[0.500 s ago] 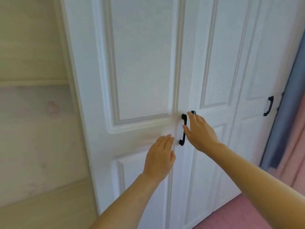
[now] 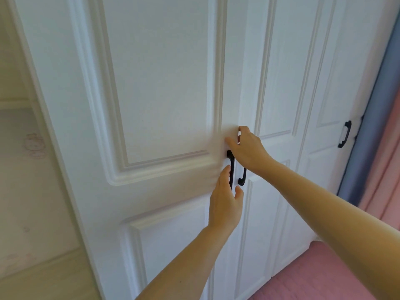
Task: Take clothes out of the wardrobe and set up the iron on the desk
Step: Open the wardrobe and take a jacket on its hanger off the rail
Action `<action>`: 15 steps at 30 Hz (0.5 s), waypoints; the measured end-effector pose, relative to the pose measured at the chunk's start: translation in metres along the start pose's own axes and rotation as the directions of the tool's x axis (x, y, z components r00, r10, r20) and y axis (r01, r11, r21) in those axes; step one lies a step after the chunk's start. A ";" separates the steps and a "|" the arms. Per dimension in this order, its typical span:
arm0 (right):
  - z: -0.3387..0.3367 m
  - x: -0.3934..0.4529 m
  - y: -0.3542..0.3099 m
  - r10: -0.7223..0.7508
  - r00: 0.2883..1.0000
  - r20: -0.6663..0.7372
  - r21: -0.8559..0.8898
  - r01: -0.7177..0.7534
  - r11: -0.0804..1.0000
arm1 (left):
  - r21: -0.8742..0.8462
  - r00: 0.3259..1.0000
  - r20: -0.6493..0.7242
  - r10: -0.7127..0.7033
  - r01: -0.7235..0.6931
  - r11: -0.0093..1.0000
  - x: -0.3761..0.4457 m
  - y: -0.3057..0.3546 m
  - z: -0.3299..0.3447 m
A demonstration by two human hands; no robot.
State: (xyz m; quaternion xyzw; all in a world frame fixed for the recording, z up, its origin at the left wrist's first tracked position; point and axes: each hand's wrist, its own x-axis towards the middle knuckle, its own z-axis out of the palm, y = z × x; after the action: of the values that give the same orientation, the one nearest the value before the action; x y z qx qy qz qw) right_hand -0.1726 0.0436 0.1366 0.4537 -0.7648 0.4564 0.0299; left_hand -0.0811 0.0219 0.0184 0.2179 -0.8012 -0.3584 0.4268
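The white panelled wardrobe (image 2: 162, 94) fills the view with its doors closed. Two black handles sit side by side at the middle seam. My left hand (image 2: 225, 204) reaches up from below and grips the lower part of the left door handle (image 2: 231, 167), fingers on its left and thumb on its right. My right hand (image 2: 249, 150) curls over the top of the right door handle (image 2: 242, 178), so only that handle's lower end shows. No clothes or iron are in view.
A third black handle (image 2: 344, 134) is on the far right door. A blue curtain (image 2: 372, 126) and pink fabric (image 2: 391, 159) hang to the right. Pink floor (image 2: 324, 278) lies below. A pale panelled wall (image 2: 26, 191) stands on the left.
Both hands have closed onto the handles: the left moved right to the left handle, the right curled over the right handle's top. The camera has come closer to the doors.
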 end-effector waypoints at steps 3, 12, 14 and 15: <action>-0.005 0.001 0.000 0.044 0.999 0.031 0.071 -0.046 0.996 | -0.022 1.000 -0.016 0.002 -0.003 1.000 -0.004 0.005 0.002; -0.031 -0.009 0.001 0.118 0.982 0.145 0.416 -0.169 0.893 | -0.075 1.000 0.001 0.002 -0.002 0.997 -0.019 0.014 -0.002; -0.038 -0.016 0.003 0.122 0.982 0.142 0.460 -0.175 0.870 | -0.084 1.000 0.003 -0.007 0.007 0.996 -0.024 0.019 -0.002; -0.042 -0.019 0.004 0.119 0.982 0.146 0.476 -0.175 0.862 | -0.094 1.000 -0.002 -0.011 0.011 0.995 -0.028 0.021 -0.001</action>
State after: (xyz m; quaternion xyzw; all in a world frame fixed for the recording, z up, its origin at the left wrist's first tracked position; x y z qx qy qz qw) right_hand -0.1799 0.0877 0.1493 0.4117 -0.6582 0.6090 -0.1626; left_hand -0.0664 0.0532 0.0201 0.2024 -0.7816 -0.3978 0.4358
